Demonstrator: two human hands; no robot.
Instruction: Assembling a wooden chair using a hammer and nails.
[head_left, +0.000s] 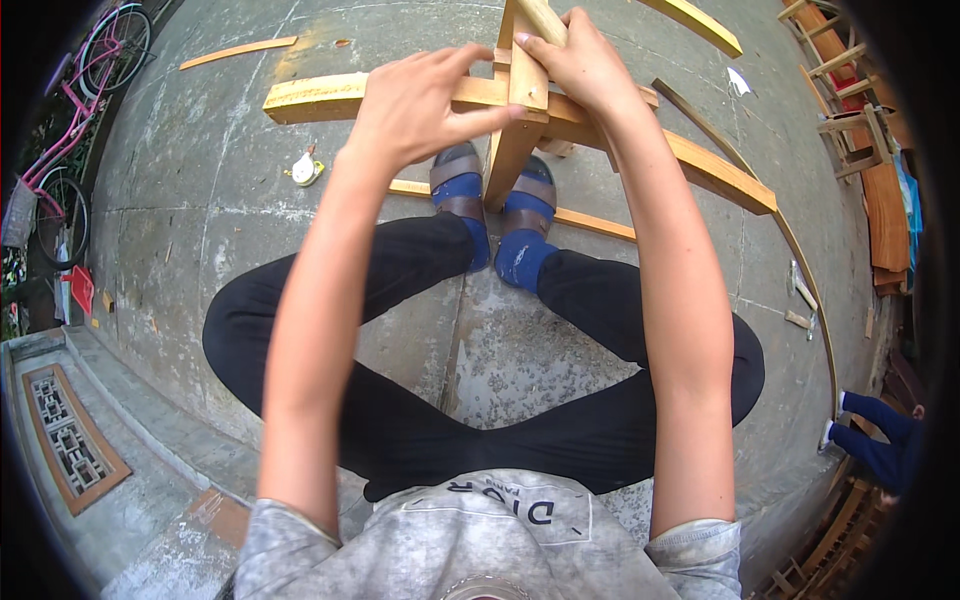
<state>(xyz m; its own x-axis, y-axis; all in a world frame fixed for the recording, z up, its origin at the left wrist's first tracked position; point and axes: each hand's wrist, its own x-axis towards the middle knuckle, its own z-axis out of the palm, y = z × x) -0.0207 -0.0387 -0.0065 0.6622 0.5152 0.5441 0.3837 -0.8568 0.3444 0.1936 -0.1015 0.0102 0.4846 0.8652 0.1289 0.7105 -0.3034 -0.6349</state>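
Observation:
A wooden frame of crossing beams stands at my feet, its left beam [310,98] and right beam [715,170] meeting at an upright wooden post [528,85]. My left hand [412,105] lies over the left beam beside the joint, fingers spread, the thumb reaching to the post's face. My right hand [583,62] is closed around a pale rounded wooden stick [543,20] above the joint. The stick's far end runs out of the picture, so I cannot tell whether it is a tool handle.
A tape measure [305,168] lies on the concrete left of my feet. Loose strips [240,50] and a long thin slat [800,260] lie around. Hand tools [800,300] rest at right. A pink bicycle [60,150] stands far left; wooden furniture [885,215] and another person's legs [870,440] are at right.

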